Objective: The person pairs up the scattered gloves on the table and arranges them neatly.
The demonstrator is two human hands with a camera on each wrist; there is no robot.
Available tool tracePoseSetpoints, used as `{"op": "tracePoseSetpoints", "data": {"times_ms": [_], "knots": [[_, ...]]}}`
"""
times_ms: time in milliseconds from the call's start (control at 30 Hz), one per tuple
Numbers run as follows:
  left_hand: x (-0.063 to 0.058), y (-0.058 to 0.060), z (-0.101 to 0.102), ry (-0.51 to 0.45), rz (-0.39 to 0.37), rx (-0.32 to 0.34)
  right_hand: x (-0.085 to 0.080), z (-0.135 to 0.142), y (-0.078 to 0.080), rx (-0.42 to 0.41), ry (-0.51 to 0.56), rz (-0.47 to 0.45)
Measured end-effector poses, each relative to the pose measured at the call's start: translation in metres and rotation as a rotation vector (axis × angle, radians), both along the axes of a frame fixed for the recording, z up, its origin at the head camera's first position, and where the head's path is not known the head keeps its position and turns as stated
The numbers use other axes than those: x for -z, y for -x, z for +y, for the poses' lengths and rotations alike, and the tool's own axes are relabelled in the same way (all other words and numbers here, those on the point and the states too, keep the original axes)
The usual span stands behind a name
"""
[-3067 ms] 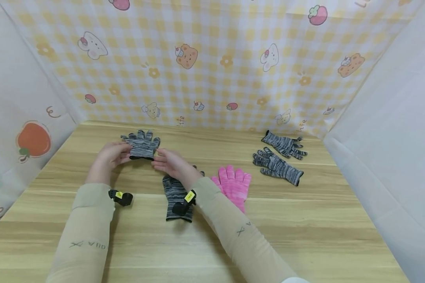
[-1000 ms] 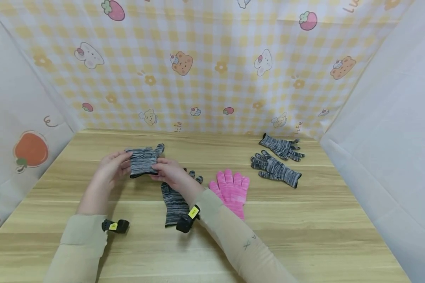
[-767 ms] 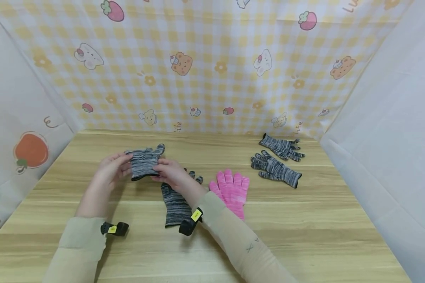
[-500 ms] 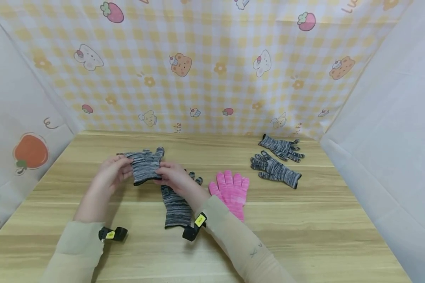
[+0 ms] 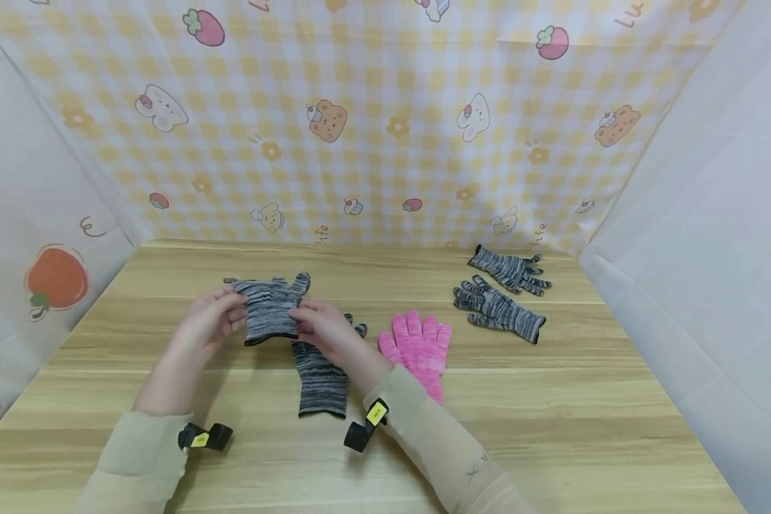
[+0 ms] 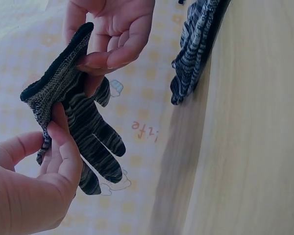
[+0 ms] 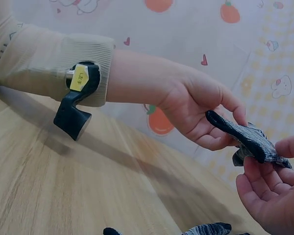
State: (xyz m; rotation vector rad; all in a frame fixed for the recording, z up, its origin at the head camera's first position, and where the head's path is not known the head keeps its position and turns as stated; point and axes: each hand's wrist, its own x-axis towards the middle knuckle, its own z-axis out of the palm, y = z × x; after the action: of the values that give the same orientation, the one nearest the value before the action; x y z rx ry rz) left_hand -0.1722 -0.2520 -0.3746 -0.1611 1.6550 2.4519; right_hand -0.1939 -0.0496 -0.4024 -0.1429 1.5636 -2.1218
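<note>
Both hands hold up one grey-and-black knit glove (image 5: 271,310) by its two sides. My left hand (image 5: 208,321) pinches its left edge between thumb and fingers, and my right hand (image 5: 330,332) pinches the right edge near the black-rimmed cuff. In the left wrist view the held glove's fingers (image 6: 100,147) hang below the cuff, clear of the table. Below my right hand lies a second grey-and-black glove (image 5: 323,385), its upper part hidden by the hand. Just right of that, a pink glove (image 5: 417,350) lies flat, fingers pointing away, partly covered by the right sleeve.
Two more grey-and-black gloves lie at the back right, one glove (image 5: 509,270) near the cloth backdrop and the other glove (image 5: 501,310) just in front. A yellow checked cloth (image 5: 373,164) closes off the back of the wooden table (image 5: 552,428), with white sheets at both sides.
The held glove has risen off the back left of the table and come nearer, then slightly right, with both hands. Its fingers now droop out of sight behind. The other gloves lie unmoved.
</note>
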Motion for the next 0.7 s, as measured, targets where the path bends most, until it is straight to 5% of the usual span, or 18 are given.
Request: {"op": "tracePoseSetpoints", "data": {"times_ms": [700], "knots": [[0.002,-0.01,0.018,0.232,0.036,0.11,-0.001,0.023,-0.011,0.059,0.003,0.008]]}}
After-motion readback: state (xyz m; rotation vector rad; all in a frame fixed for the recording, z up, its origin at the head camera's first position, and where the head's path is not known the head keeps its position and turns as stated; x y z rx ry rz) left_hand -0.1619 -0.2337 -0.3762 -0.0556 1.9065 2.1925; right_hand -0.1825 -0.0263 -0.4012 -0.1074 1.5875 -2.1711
